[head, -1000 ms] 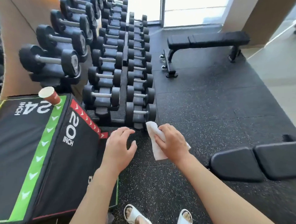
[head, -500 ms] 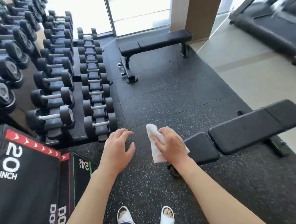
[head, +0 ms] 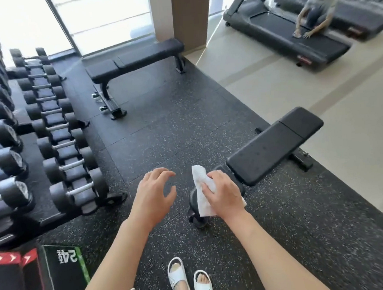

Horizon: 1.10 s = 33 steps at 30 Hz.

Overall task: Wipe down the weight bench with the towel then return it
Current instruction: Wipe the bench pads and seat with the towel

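My right hand [head: 223, 193] grips a white towel [head: 201, 188] in mid-air, right over the near end of a black weight bench [head: 272, 144]. The bench runs away to the upper right, its long pad bare and its near seat pad partly hidden behind my hand and the towel. My left hand [head: 154, 192] hovers to the left of the towel, fingers spread and loosely bent, holding nothing.
A dumbbell rack [head: 52, 138] fills the left side. A second black bench [head: 135, 59] stands farther back by the window. A black plyo box [head: 44, 276] sits at bottom left. A treadmill [head: 291, 31] with a person on it is at top right.
The view has swung right, away from the plyo box and dumbbells, bringing the near bench to centre. Both hands keep their pose, and the towel now hangs over the bench's near end.
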Available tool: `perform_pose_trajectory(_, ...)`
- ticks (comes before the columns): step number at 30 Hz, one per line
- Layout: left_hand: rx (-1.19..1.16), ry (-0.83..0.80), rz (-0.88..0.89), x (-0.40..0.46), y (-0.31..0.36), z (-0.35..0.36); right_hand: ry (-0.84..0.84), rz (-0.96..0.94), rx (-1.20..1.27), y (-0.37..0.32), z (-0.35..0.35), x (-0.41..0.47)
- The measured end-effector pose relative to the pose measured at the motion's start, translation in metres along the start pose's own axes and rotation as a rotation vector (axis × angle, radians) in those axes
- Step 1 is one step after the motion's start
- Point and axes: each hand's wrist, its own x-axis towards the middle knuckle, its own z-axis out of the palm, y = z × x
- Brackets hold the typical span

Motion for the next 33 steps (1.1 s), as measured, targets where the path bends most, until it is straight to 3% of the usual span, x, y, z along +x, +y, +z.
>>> perform_pose_trajectory(18,-0.111,-0.017,0.03,0.087,-0.04,0.006,0.038,0.052,-0.118,-0.005,0.002,0.074)
perform_pose_trajectory(26,-0.089,-0.028,0.013,0.134,-0.015,0.035,0.022,0.032,-0.084,0.037,-0.012,0.12)
perform_pose_trajectory(33,-0.055,0.063,-0.089,0.183,0.044,0.071,-0.028,-0.073,-0.034,0.113,-0.044,0.179)
